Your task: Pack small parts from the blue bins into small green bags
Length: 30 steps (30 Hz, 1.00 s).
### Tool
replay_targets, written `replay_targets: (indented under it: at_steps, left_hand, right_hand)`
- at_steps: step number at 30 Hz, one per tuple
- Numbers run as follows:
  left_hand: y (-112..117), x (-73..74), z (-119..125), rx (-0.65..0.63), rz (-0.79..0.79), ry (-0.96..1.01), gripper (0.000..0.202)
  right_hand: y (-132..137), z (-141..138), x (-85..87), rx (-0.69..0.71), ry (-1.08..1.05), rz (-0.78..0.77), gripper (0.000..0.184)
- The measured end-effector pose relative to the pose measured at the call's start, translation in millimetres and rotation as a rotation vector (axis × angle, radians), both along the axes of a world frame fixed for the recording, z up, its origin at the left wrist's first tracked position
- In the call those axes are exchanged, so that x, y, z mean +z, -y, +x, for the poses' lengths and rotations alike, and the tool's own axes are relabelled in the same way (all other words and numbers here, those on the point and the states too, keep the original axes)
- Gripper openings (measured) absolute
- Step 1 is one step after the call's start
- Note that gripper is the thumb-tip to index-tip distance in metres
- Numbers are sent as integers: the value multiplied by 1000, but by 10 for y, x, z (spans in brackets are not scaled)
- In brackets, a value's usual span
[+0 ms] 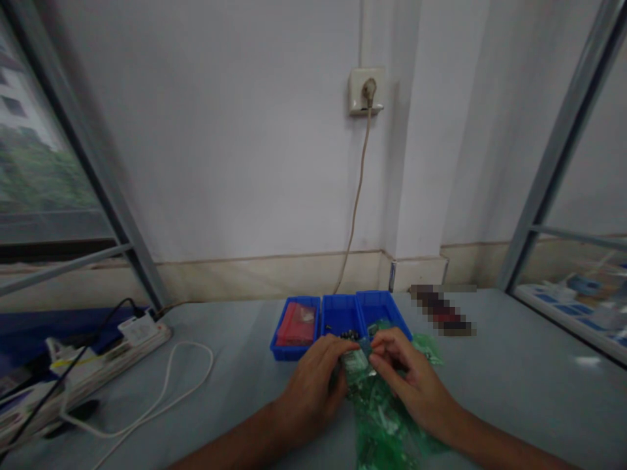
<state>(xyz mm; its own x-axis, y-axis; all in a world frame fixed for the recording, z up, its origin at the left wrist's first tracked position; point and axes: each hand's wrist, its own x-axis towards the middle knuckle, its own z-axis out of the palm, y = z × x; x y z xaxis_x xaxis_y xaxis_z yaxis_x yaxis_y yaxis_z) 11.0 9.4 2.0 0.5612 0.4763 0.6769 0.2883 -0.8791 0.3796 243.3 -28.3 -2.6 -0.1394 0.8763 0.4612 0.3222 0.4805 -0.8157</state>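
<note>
While both forearms reached in from the bottom edge, the left hand (313,388) and the right hand (414,382) met at the middle of a pale grey counter (514,391). Each had its fingers pinched narrow on the upper end of a crinkled green plastic bag (385,424). The bag lay on the counter between the wrists, running back toward the person; its contents were too blurred to tell. Just beyond the fingertips stood three blue bins (339,307) side by side, and the leftmost held red packets (296,325). Well to the left lay a white power strip (105,358) with a looping white cable (169,382). On the wall behind, a socket (366,91) held a plug whose cord hung down toward the counter.
</note>
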Motion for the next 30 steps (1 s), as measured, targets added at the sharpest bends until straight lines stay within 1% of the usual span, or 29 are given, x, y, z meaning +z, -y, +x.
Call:
replay_targets:
  at_steps: [1,4,5,7,9,11,15,16,19,23,27,30]
  left_hand:
    - [0,14,6,26,2,-4,35]
    - [3,29,17,93,9,-30,15]
    - [5,24,17,112,22,-27,12]
    - [8,2,16,139,29,-32,17]
    - [10,-21,15,130,36,-42,21]
    - [14,-24,17,109,33,-60,21]
    - [26,31,15,54,20,-34,19]
    - [29,46,11,50,27,-17,18]
    - [37,69,-5,58,78,3,15]
    - [50,75,-21,15,136,-59,18]
    - [70,123,-21,-32,129,-99,19]
    - [75,151,-20,-49,102,-86,20]
  right_hand:
    - [5,4,8,2,4,2,17]
    - [19,17,37,52,49,-32,24]
    - [21,20,47,62,56,-37,27]
    - [19,22,62,48,66,-5,27]
    - [12,17,69,25,76,56,24]
    - [4,9,62,21,82,66,24]
    - [-8,-5,12,21,28,-81,24]
    - [-12,-7,-3,25,-1,-97,24]
    - [-25,-9,-28,11,-88,-114,27]
    - [-39,-13,-19,18,-116,-149,30]
    - [-20,-11,9,14,-136,-178,34]
    - [7,-4,33,2,-108,-162,39]
